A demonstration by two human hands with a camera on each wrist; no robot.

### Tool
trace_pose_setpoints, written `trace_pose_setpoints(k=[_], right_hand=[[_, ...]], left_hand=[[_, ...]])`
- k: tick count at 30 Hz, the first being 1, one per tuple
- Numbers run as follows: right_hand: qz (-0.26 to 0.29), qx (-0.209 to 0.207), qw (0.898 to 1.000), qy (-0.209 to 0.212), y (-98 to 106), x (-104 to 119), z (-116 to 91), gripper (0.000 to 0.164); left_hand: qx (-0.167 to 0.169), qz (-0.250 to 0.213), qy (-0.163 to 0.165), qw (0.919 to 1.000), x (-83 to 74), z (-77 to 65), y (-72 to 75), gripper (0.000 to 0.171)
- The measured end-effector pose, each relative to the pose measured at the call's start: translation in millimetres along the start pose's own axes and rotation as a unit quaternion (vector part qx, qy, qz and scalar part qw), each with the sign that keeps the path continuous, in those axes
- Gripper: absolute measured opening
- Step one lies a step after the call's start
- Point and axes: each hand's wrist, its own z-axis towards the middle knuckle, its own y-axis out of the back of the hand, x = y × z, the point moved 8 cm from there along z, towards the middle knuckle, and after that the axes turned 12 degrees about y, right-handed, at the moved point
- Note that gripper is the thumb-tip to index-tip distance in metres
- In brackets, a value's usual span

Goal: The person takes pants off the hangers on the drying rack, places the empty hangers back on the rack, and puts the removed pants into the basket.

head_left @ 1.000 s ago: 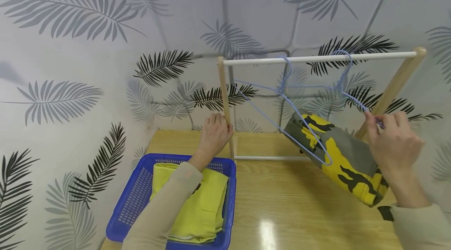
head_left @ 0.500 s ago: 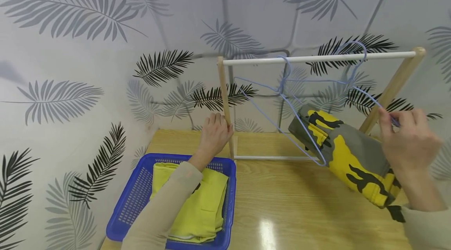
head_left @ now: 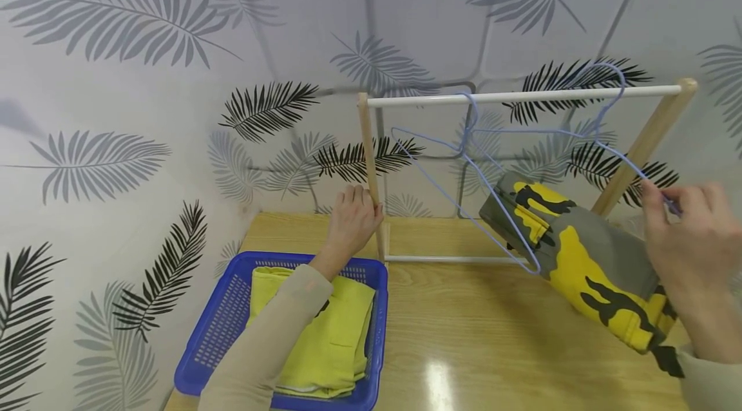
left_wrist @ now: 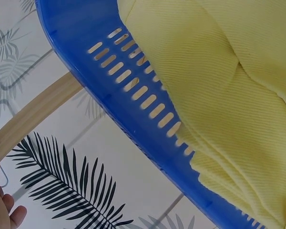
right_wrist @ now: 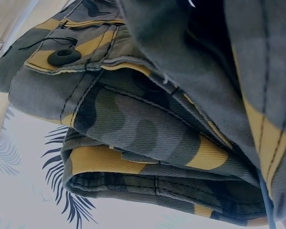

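My left hand grips the left wooden post of a small clothes rack; in the left wrist view its fingers show at the lower left edge. My right hand pinches the right arm of a blue wire hanger, whose hook loops over the white rail. A grey, black and yellow camouflage garment hangs folded below it. The right wrist view shows the garment's seams and a dark button. A second blue hanger, bare, hangs left of it and overlaps the garment.
A blue plastic basket stands on the wooden table at the left, under my left forearm. It holds folded yellow clothing. The rack's lower white bar runs across the back, with a leaf-patterned wall behind.
My right hand has moved right, taking the hanger and camouflage garment along the rail. The hanger's hook sits farther right. My left hand stays on the post.
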Motion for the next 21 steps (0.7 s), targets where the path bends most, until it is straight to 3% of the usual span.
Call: trace_pose_setpoints(k=[4,10,21], right_hand=[[0.007,0.019,1.000,0.002,2,2,-3,0.072],[0.019,0.026,0.999,-0.035,9,3,-11,0.078],[0.019,0.053,0.994,-0.093,18,4,-29,0.060]], left_hand=[[0.003,-0.001,0.002,1.0000,-0.1,0.1,0.2,0.037],[0.005,0.000,0.004,1.0000,-0.3,0.6,0.9,0.037],[0.003,0.001,0.004,1.0000,-0.4,-0.5,-1.0,0.038]])
